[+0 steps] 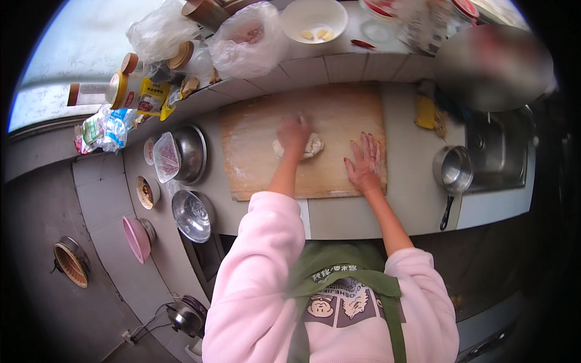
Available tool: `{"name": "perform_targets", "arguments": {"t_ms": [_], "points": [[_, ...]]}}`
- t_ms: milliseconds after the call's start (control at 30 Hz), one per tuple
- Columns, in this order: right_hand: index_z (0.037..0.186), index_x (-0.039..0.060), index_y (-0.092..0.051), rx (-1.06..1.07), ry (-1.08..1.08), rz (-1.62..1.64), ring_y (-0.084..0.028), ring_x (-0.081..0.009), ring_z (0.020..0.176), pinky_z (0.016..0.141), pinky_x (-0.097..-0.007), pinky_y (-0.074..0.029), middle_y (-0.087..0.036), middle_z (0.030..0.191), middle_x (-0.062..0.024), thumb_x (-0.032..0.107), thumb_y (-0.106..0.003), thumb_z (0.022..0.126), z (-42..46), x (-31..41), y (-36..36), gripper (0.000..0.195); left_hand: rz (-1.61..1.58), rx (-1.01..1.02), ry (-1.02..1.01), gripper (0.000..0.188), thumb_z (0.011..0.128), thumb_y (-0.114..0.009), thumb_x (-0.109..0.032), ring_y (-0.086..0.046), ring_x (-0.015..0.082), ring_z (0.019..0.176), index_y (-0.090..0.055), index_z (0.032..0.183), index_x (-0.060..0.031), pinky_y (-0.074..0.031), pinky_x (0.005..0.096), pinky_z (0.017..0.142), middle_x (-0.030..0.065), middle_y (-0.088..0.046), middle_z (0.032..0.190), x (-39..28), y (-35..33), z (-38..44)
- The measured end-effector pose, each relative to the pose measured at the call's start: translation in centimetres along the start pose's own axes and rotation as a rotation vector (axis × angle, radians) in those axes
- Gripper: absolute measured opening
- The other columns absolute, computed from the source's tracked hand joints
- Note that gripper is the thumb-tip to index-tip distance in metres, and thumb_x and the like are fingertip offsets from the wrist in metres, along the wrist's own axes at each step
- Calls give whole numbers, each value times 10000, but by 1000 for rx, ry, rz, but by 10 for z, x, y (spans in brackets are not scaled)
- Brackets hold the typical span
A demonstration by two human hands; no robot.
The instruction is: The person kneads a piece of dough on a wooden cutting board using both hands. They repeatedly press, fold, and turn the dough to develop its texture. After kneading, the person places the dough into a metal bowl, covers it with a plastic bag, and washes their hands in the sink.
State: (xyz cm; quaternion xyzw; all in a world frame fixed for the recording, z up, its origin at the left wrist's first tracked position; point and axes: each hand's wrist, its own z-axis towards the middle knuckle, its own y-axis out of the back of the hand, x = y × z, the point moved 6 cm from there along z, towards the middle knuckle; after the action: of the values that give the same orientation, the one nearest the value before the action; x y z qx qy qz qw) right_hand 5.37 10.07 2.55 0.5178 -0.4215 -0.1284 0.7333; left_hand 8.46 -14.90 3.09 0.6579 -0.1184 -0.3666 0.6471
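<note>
A lump of pale dough [314,146] lies on a floured wooden board [254,177]. My left hand [294,134] is blurred and presses on the dough with curled fingers, covering much of it. To the right, my right hand [366,167] rests flat near the board's right edge, fingers apart and nothing in it. Flour whitens the side of that hand. The underside of the left hand is hidden.
Metal bowls [193,217] and a pink basin [136,239] stand left. A long-handled saucepan [454,170] sits beside the sink [494,159]. On the back ledge are a white bowl [315,20] and a plastic bag [247,41]. A blurred round shape [494,68] covers the upper right.
</note>
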Motion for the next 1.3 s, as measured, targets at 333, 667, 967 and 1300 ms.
{"name": "perform_targets", "arguments": {"t_ms": [333, 667, 967, 1300], "points": [[1300, 98, -558, -88, 41, 11, -256, -347, 1430, 1182, -520, -170, -346, 1502, -187, 337, -653, 843, 10, 1, 4, 525, 35, 49, -33, 371, 916, -541, -335, -477, 412, 1222, -606, 1146, -52, -372, 539, 997, 257, -532, 1290, 10, 45, -95], [1297, 101, -559, -22, 6, -10, -242, -368, 1433, 1175, -533, -168, -333, 1512, -187, 318, -681, 814, 3, -3, -6, 543, -18, -32, -63, 562, 899, -560, -336, -277, 453, 1395, -445, 1406, -124, -219, 561, 1141, 291, -336, 1481, 1, 39, -88], [1317, 94, -531, 27, 22, -20, -232, -360, 1445, 1168, -540, -162, -319, 1531, -173, 262, -670, 822, 6, 8, 0, 541, 35, 46, -19, 600, 893, -572, -405, -264, 440, 1412, -474, 1396, -93, -204, 572, 1142, 283, -335, 1492, 11, 14, -42], [1371, 70, -478, -45, 128, 39, -219, -393, 1443, 1174, -524, -167, -280, 1539, -218, 264, -744, 777, 8, 30, -7, 678, -49, -75, -127, 589, 951, -496, -361, -228, 407, 1436, -400, 1441, -48, -219, 494, 1160, 266, -276, 1531, 62, -40, -22]]}}
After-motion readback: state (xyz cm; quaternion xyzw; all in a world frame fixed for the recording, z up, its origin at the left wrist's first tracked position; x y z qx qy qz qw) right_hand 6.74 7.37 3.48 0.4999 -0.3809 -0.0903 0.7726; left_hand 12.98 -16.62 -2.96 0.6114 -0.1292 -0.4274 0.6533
